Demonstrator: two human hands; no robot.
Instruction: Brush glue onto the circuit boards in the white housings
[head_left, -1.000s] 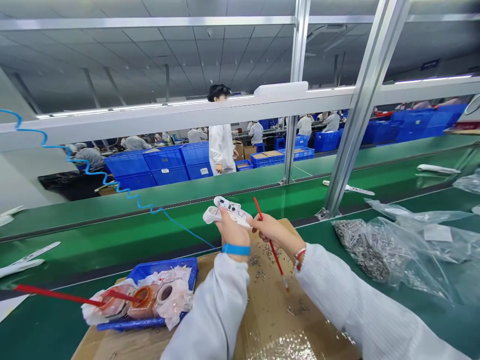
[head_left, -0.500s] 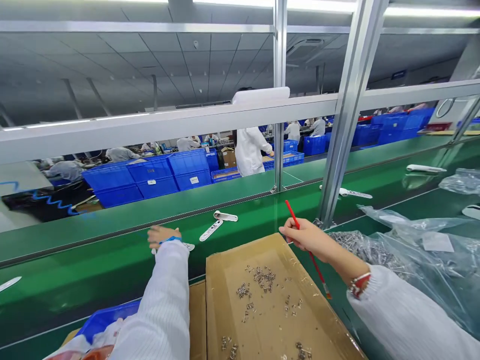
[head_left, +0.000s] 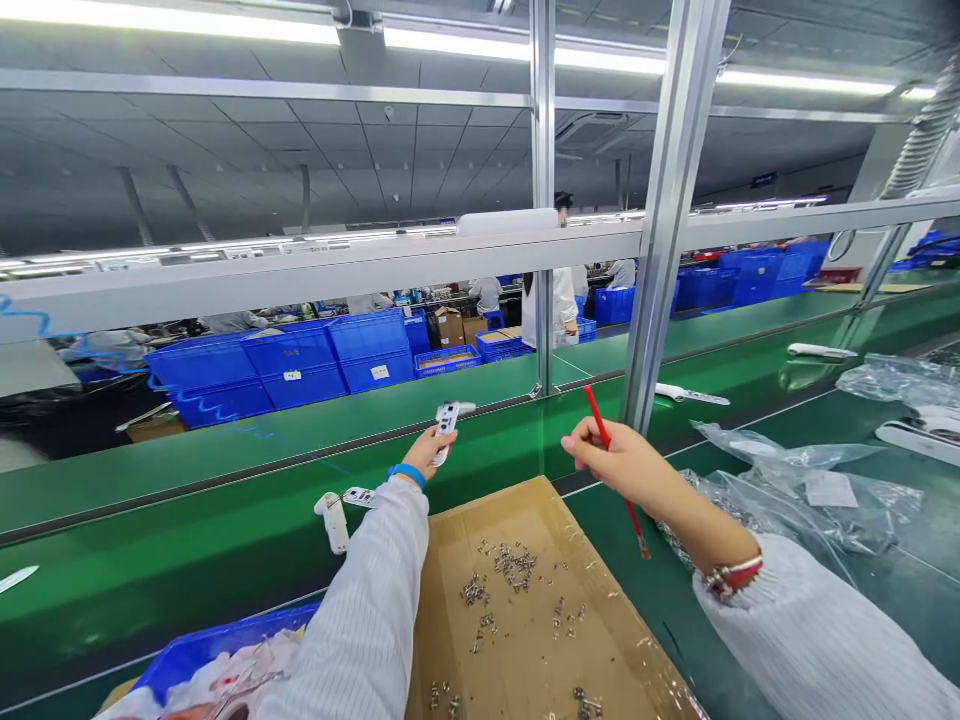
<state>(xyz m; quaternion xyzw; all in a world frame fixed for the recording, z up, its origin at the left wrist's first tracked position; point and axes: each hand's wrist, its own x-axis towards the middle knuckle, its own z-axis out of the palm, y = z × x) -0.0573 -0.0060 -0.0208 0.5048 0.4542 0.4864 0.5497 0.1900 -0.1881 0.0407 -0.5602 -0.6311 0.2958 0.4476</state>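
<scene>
My left hand (head_left: 425, 455) is raised over the green belt, fingers closed around a slim white plastic casing part (head_left: 448, 417) with dark pieces on its face. Another white part shows just behind it; whether they are joined I cannot tell. My right hand (head_left: 611, 455) grips a thin red-handled brush (head_left: 636, 525), bristles pointing down, above the right edge of a cardboard tray (head_left: 525, 500). Small metal pieces (head_left: 516, 566) lie scattered in that tray. On the belt by my left forearm rest a white casing (head_left: 333, 522) and a flat white part with dark marks (head_left: 359, 497).
Clear plastic bags (head_left: 795, 490) lie on the right, over metal pieces. A blue bin (head_left: 202, 645) with pale contents sits at lower left. An upright metal post (head_left: 660, 220) and a crossbar stand ahead. Beyond are stacked blue crates (head_left: 300, 365) and people in white.
My left hand has moved right and up from the casing on the belt and taken hold of another white part. My right hand keeps the brush. The view has shifted slightly.
</scene>
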